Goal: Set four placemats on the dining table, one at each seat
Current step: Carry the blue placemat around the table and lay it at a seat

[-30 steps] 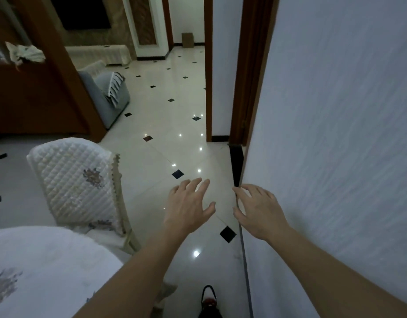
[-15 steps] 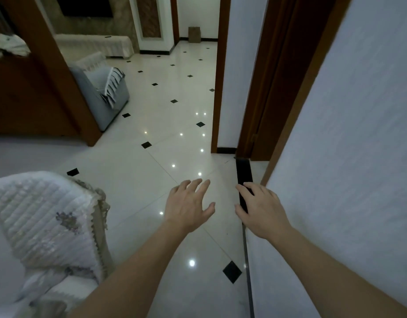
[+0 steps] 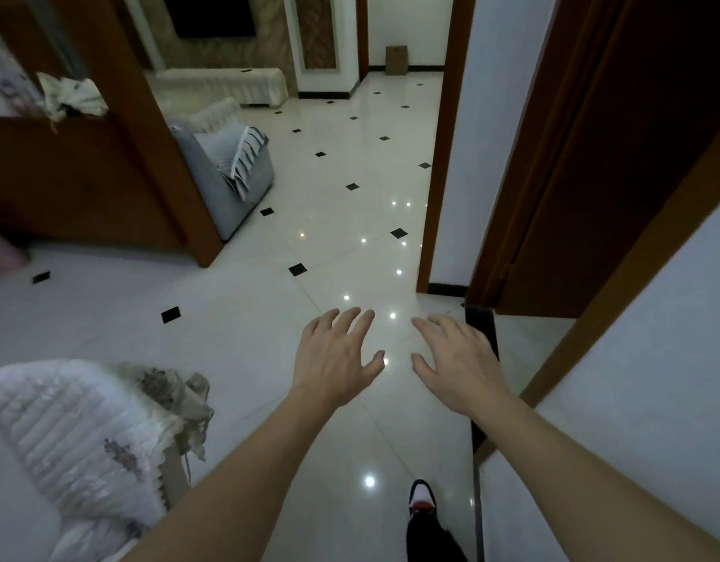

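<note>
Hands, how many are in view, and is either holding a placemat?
2. The left hand and the right hand are side by side over the tiled floor, both open and empty. No placemat is visible.

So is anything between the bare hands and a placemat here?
Cannot say: no placemat is in view. Both the left hand and right hand are open and empty over glossy white floor tiles, beside the quilted white chair cover.

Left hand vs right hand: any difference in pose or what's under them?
The left hand hangs over bare glossy floor tile; the right hand hangs over the dark threshold strip beside the white wall. The left hand's thumb points right, the right hand's left. Both are empty, palm down, fingers spread.
</note>
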